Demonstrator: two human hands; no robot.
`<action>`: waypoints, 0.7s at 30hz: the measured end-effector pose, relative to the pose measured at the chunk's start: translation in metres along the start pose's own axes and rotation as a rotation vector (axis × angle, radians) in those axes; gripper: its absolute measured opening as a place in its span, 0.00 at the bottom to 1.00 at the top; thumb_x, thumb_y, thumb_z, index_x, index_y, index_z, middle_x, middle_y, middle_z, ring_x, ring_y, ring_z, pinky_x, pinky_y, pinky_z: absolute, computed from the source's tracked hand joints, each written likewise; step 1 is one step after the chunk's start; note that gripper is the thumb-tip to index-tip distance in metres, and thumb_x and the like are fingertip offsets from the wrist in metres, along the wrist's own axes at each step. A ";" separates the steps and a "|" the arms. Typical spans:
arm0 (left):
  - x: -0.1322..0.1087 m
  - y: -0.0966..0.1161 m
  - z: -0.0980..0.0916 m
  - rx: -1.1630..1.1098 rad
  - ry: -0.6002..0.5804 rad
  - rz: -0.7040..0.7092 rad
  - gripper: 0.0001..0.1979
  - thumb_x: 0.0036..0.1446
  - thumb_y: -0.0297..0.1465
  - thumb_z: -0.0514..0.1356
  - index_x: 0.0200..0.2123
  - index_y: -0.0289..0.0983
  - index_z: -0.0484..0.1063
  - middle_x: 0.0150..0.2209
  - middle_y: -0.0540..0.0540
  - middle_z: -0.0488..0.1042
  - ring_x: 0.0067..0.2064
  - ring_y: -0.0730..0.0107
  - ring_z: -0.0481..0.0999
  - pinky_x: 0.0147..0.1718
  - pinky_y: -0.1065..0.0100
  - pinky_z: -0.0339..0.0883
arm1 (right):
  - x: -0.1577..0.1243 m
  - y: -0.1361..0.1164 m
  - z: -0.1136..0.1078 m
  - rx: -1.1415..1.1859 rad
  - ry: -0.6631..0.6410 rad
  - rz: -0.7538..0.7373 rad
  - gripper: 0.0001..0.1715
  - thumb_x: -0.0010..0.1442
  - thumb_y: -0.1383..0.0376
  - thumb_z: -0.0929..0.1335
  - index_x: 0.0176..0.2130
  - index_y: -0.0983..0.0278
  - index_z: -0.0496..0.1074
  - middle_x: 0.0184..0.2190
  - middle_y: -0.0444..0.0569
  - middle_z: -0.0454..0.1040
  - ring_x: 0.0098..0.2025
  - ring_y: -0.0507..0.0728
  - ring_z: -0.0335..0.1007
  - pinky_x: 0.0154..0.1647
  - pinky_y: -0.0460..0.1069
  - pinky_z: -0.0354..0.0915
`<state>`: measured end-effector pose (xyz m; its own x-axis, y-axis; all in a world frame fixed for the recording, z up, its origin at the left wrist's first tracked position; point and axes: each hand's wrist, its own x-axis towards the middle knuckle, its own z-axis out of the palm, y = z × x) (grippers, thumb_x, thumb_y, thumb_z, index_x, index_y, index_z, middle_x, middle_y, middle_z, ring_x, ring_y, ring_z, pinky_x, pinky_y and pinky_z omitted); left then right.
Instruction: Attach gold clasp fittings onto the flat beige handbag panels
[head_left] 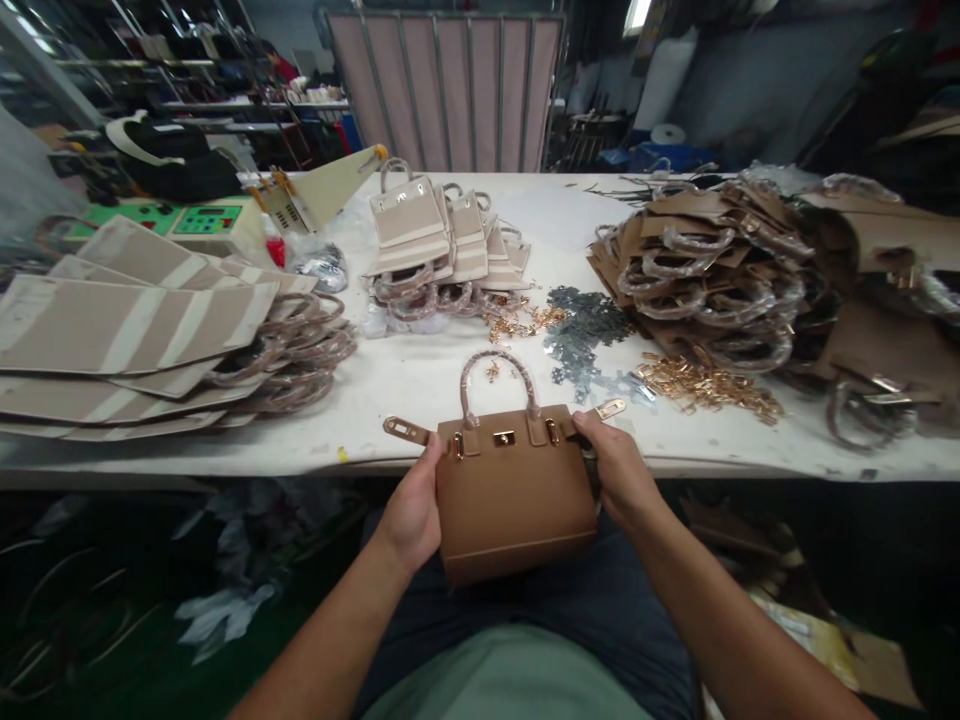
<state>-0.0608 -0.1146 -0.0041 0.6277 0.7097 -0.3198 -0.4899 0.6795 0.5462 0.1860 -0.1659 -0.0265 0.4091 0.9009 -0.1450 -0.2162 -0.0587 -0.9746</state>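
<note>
A brown handbag is held upright over my lap, at the table's front edge. Its plastic-wrapped handle stands up, and a gold clasp sits at the top middle of the front. My left hand grips the bag's left side, thumb near the upper corner. On the opposite side my right hand grips the bag, its thumb by the top corner. A strap with a gold plate sticks out to the left, and another gold plate to the right. The fingers behind the bag are hidden.
Flat bag panels are stacked at the left, with smaller beige ones mid-table. Brown bag pieces are heaped at the right. Grey metal plates and gold fittings lie between. A green-panelled machine stands behind the left stack.
</note>
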 end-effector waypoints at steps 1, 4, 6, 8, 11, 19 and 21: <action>0.002 0.001 0.000 -0.011 0.004 -0.001 0.28 0.70 0.50 0.58 0.61 0.35 0.75 0.56 0.36 0.80 0.63 0.43 0.74 0.68 0.42 0.61 | 0.001 0.001 -0.001 -0.023 0.005 -0.002 0.26 0.61 0.43 0.75 0.31 0.63 0.80 0.34 0.50 0.81 0.41 0.65 0.76 0.44 0.53 0.70; 0.005 0.003 0.003 -0.048 0.029 0.006 0.28 0.72 0.48 0.56 0.63 0.35 0.73 0.57 0.36 0.79 0.63 0.43 0.75 0.68 0.42 0.61 | 0.002 0.000 -0.005 -0.177 0.040 -0.029 0.30 0.63 0.40 0.73 0.29 0.64 0.79 0.31 0.50 0.79 0.38 0.63 0.73 0.41 0.52 0.67; 0.005 0.004 0.006 -0.062 0.045 0.018 0.28 0.72 0.48 0.56 0.65 0.35 0.71 0.58 0.37 0.79 0.63 0.44 0.75 0.68 0.42 0.61 | 0.002 -0.004 -0.006 -0.322 0.098 -0.067 0.32 0.62 0.38 0.72 0.31 0.64 0.79 0.29 0.49 0.78 0.35 0.62 0.72 0.37 0.52 0.65; 0.003 0.004 0.008 -0.060 0.047 0.037 0.28 0.72 0.47 0.56 0.66 0.36 0.70 0.58 0.37 0.79 0.63 0.44 0.75 0.68 0.42 0.61 | 0.000 -0.010 -0.005 -0.454 0.180 -0.131 0.32 0.61 0.37 0.73 0.31 0.63 0.79 0.26 0.48 0.77 0.31 0.61 0.70 0.34 0.52 0.62; -0.001 0.000 0.010 -0.041 0.056 0.082 0.27 0.71 0.46 0.58 0.66 0.36 0.71 0.58 0.38 0.78 0.64 0.45 0.74 0.69 0.44 0.60 | -0.007 -0.021 -0.001 -0.595 0.252 -0.243 0.32 0.60 0.38 0.72 0.25 0.63 0.77 0.21 0.47 0.74 0.27 0.60 0.68 0.31 0.52 0.60; -0.021 -0.020 -0.002 0.247 -0.058 0.248 0.32 0.57 0.44 0.73 0.62 0.37 0.75 0.55 0.37 0.80 0.58 0.47 0.78 0.64 0.52 0.67 | -0.030 -0.032 0.015 -0.548 0.245 -0.274 0.26 0.63 0.44 0.73 0.35 0.64 0.86 0.31 0.50 0.83 0.36 0.66 0.79 0.40 0.53 0.71; -0.027 -0.018 -0.004 0.320 -0.148 0.191 0.37 0.50 0.41 0.78 0.62 0.39 0.75 0.53 0.38 0.80 0.53 0.49 0.81 0.59 0.56 0.71 | -0.033 -0.033 0.020 -0.516 0.251 -0.265 0.24 0.62 0.45 0.73 0.36 0.62 0.86 0.34 0.49 0.84 0.40 0.67 0.80 0.44 0.54 0.74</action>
<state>-0.0713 -0.1451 -0.0085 0.6352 0.7675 -0.0865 -0.4083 0.4288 0.8059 0.1620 -0.1853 0.0135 0.5990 0.7888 0.1376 0.3506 -0.1040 -0.9307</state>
